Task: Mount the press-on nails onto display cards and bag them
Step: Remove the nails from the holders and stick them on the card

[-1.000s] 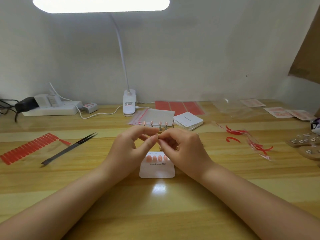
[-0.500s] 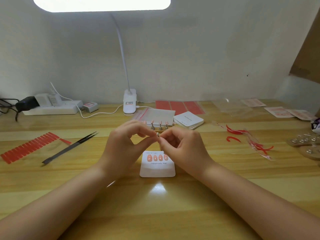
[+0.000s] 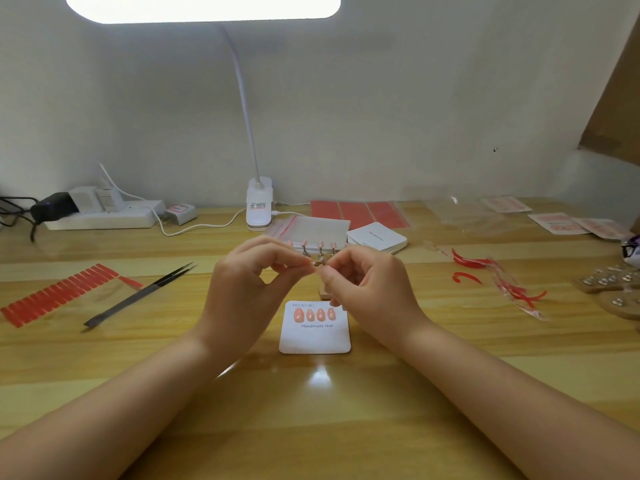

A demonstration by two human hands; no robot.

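Left hand (image 3: 242,282) and right hand (image 3: 363,289) pinch small nail stand (image 3: 319,262) between fingertips above display card (image 3: 314,336) bearing 4 pink nails (image 3: 314,314). Nail likely light, stiff, glossy-slick; grip edges.

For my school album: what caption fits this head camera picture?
Two hands pinch a tiny piece above a nail card.

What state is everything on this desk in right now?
Lamp: on.
Display card: flat on the desk, four pink nails mounted.
Left hand: pinching a small holder.
Right hand: pinching the same holder.
Nail stand: upright, pink nails on top.
Tweezers: lying unused.
Card stack: untouched.
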